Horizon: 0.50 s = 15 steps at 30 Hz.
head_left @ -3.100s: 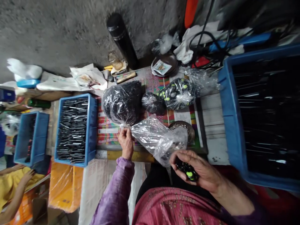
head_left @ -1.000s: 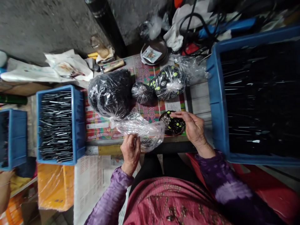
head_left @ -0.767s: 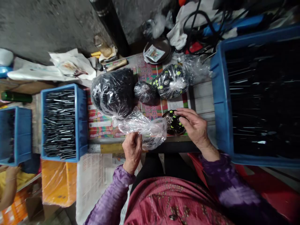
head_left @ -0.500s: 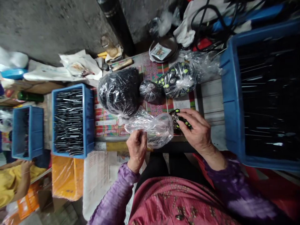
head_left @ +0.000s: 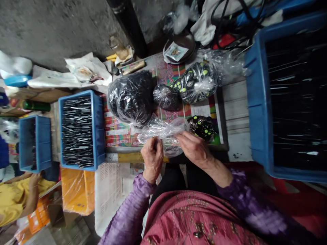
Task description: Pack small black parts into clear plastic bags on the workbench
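The person sits at a worktop [head_left: 236, 117] backed by a concrete wall [head_left: 51, 27], with blue crates on either side. The large crate [head_left: 251, 88] of dark strips stands along the far right edge, while a medium crate [head_left: 97, 131] packed with dark metal strips and a smaller one [head_left: 47, 143] stand to the left, placed within reach of someone seated. Beyond the left crates, a co-worker's arm [head_left: 32, 192] in a yellow sleeve reaches toward the smaller crate.

A printed sheet [head_left: 114, 136] covers the middle of the worktop, and three bundles lie on it in a row near the far edge: a large black bundle [head_left: 130, 98], a small one [head_left: 165, 97] and a black one with green dots [head_left: 195, 83]. Each is wrapped in clear plastic with its neck gathered, which seems to hold the contents together.

At the near edge of the sheet, a clear bag [head_left: 163, 131] stretches between both hands. The left hand [head_left: 152, 157] has its fingers curled, pinching the plastic, and the right hand [head_left: 194, 148] presses its fingers down on the bag, apparently keeping the thin film taut. Just beyond the right hand, a dotted black piece [head_left: 201, 127] lies unwrapped beside the bag's open end.
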Motion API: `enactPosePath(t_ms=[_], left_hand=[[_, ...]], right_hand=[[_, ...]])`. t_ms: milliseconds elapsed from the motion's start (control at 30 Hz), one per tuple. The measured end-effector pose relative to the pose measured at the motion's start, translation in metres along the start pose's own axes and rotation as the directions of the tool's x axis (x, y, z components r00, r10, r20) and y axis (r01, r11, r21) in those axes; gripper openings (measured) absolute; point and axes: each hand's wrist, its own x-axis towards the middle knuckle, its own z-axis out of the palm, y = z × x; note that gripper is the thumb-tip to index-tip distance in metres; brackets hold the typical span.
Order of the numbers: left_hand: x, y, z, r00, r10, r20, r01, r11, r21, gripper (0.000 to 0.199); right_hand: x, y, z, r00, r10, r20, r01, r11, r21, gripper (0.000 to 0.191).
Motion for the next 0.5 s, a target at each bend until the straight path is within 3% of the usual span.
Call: enactPosePath(t_ms=[67,133,200,267,367,500], left_hand=[[-0.001,0.002,0.000,1.000,0.016,0.007,-0.016,1.000,0.004,0.019],[-0.002,0.003,-0.003,0.996,0.058,0.073,-0.057,0.998,-0.015,0.015],[-0.001,0.001,-0.009,0.979,0.115,0.168,-0.108,0.993,-0.050,0.021],[0.006,-0.008,-0.017,0.970,0.153,0.189,-0.151,0.988,-0.026,0.028],[0.021,-0.036,-0.025,0.982,0.162,0.093,-0.178,0.962,0.205,0.033],[0.041,-0.076,-0.016,0.987,0.027,0.157,-0.104,0.853,0.511,0.040]], right_hand=[[0.010,-0.006,0.001,0.971,0.108,0.214,-0.092,0.992,-0.085,0.028],[0.021,-0.010,0.000,0.889,0.215,0.403,-0.155,0.972,-0.175,0.028],[0.030,-0.013,0.000,0.813,0.279,0.512,-0.179,0.955,-0.237,0.026],[0.035,-0.013,0.003,0.778,0.295,0.554,-0.180,0.951,-0.252,0.027],[0.035,-0.010,0.009,0.780,0.286,0.556,-0.181,0.954,-0.238,0.033],[0.032,-0.009,0.018,0.780,0.307,0.545,-0.204,0.949,-0.242,0.034]])
